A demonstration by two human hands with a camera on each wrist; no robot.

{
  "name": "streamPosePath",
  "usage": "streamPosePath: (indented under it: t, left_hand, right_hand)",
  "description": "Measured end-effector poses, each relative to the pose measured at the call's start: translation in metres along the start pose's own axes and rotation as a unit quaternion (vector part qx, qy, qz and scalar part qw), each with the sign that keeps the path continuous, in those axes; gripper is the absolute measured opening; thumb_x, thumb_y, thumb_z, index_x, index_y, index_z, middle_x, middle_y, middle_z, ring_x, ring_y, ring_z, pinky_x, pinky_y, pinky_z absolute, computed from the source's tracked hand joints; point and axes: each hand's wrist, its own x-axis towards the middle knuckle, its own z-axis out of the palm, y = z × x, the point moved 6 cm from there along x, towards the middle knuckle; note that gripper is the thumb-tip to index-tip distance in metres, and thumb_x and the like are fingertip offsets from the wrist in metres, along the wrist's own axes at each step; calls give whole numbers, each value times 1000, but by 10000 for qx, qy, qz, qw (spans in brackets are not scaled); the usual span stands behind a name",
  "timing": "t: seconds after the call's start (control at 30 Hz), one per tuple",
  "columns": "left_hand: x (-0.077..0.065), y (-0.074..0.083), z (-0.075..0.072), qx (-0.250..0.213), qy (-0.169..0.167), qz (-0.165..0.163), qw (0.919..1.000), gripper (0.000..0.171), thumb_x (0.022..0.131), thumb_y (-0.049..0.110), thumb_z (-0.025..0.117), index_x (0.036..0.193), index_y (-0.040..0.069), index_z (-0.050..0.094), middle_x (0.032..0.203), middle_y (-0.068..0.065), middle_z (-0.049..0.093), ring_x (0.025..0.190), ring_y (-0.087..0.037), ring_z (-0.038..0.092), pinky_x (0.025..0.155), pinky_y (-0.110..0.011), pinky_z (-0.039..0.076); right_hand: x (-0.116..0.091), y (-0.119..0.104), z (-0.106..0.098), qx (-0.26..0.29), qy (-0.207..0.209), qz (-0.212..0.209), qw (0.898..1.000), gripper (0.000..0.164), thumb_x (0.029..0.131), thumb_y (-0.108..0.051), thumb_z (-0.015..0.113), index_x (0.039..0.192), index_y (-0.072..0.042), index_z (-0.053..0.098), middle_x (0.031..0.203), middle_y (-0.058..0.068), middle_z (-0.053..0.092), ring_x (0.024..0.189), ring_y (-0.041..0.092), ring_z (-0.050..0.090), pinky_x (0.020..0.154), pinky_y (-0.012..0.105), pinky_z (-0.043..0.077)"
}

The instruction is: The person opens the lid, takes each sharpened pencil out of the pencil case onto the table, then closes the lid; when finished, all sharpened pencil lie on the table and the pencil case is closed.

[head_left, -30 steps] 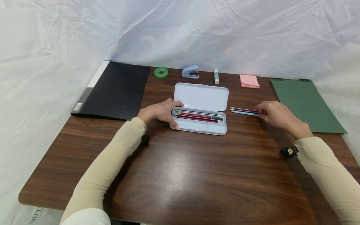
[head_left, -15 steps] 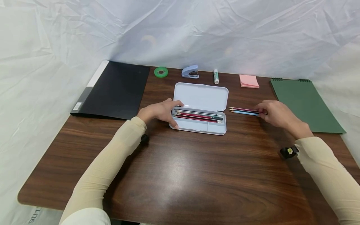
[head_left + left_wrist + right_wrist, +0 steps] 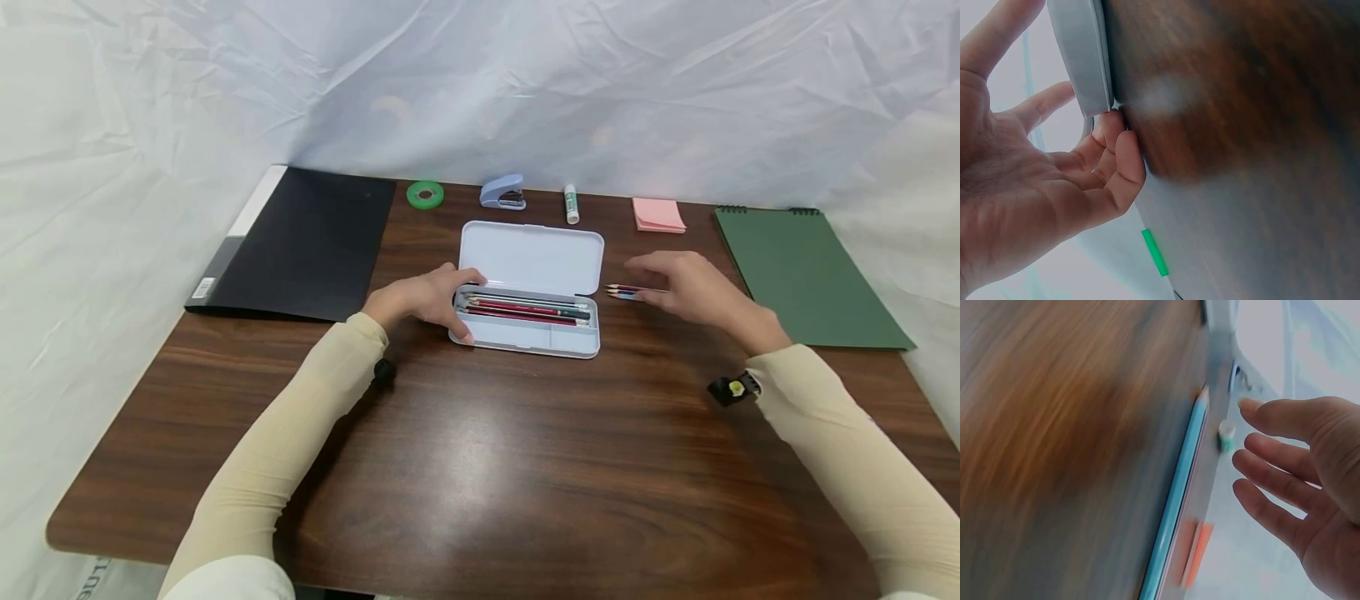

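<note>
A pale grey pencil case (image 3: 512, 335) lies with its lid swung back, in the middle of the head view. Several pencils (image 3: 525, 312), mostly dark red and black, fill its long rear compartment. My left hand (image 3: 422, 298) holds the case's left end, thumb at the front corner and index finger near the hinge side. In the left wrist view its other fingers curl by the case's edge. Right of the case lie a light-blue pencil (image 3: 1175, 494) and a dark red pencil (image 3: 622, 287). My right hand (image 3: 697, 290) hovers over them, fingers apart and holding nothing, partly covering them.
Along the back stand green tape (image 3: 425, 195), a light-blue stapler (image 3: 502, 192), a glue stick (image 3: 572, 205) and pink sticky notes (image 3: 658, 215). A black folder (image 3: 311, 242) lies left, a green spiral pad (image 3: 813, 275) right. White sheeting (image 3: 480, 92) hangs behind the table.
My right hand has let go of the pencils' far end and moved left and slightly up, its fingers spreading. My left hand stays at the case.
</note>
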Motion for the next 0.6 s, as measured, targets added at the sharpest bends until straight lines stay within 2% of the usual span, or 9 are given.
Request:
streamPosePath:
  t: [0.13,0.33,0.43,0.6]
  left_hand:
    - [1,-1,1,-13,10,-32,10000,93,77,34,86,153,27,33,137,-16,38,122,-29,44,105,-47,40]
    - [1,-1,2,-27,-4,-47,10000,93,78,34,86,153,27,33,138,-16,38,123,-29,44,105,-47,40]
    - [1,-1,2,-8,-8,-32,10000,93,77,35,86,153,27,33,138,-16,38,124,-29,43,105,-47,40]
    - [2,-1,1,5,-17,-65,10000,93,77,35,86,153,28,33,139,-15,38,124,-29,43,105,-47,39]
  right_hand:
    - [15,-19,7,251,-131,-89,9996,44,86,-6,77,128,0,65,123,19,69,110,35,67,92,53,51]
    - [29,-54,16,476,-219,-575,9970,41,86,-7,78,125,-2,67,109,14,74,94,26,70,82,46,54]
    - [34,-69,20,479,-309,-787,9953,40,86,-10,78,125,-4,68,109,11,74,89,22,68,78,43,54]
    - [42,-87,29,542,-593,-959,9921,40,86,-13,78,125,-6,69,118,11,72,99,23,69,87,44,54]
